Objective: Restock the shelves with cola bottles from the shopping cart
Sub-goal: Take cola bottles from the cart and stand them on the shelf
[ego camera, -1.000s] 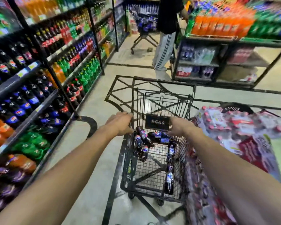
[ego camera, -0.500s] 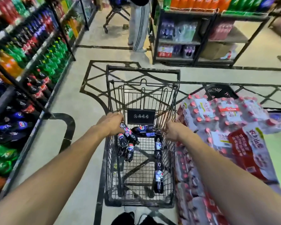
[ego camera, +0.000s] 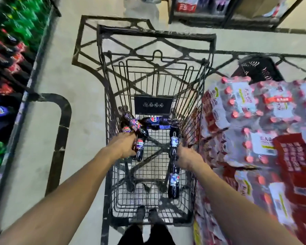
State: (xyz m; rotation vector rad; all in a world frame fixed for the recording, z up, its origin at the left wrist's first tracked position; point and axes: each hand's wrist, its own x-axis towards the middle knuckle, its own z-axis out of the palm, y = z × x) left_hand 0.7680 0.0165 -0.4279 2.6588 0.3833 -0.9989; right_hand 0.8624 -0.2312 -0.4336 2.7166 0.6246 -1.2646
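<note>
Fingers perhaps gripping cola bottles between cart walls.

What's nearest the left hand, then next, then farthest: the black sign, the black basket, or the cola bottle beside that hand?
1. cola bottle, right against the left hand.
2. black sign, at the far end of the cart.
3. black basket, farther off on the right.

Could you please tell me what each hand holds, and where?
Left hand curls round a cola bottle at its labelled middle; right hand meets a second bottle, grip unclear.
</note>
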